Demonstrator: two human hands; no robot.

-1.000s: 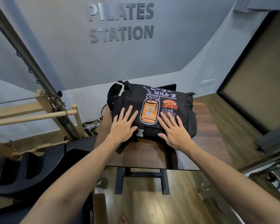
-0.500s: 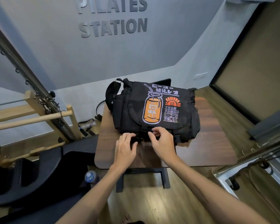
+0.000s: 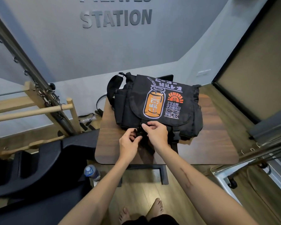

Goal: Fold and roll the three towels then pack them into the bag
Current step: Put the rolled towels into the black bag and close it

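A messenger bag (image 3: 157, 108) lay on a small table (image 3: 217, 143), toward its far edge, flap closed over the front. Both hands met at the bag's near edge, left of its middle: the left hand (image 3: 130, 143) just left of the right hand (image 3: 157, 135), fingers curled at a buckle (image 3: 139, 133). A water bottle (image 3: 92, 172) stood on the floor beside the table's near left corner. Two bare feet (image 3: 154, 208) stood before the table.

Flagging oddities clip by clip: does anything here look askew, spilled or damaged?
Nothing stands out. The bag lies flat on the table, flap down, while the left hand and right hand pinch the buckle at its front edge. No towels are visible. A bottle stands upright on the floor.
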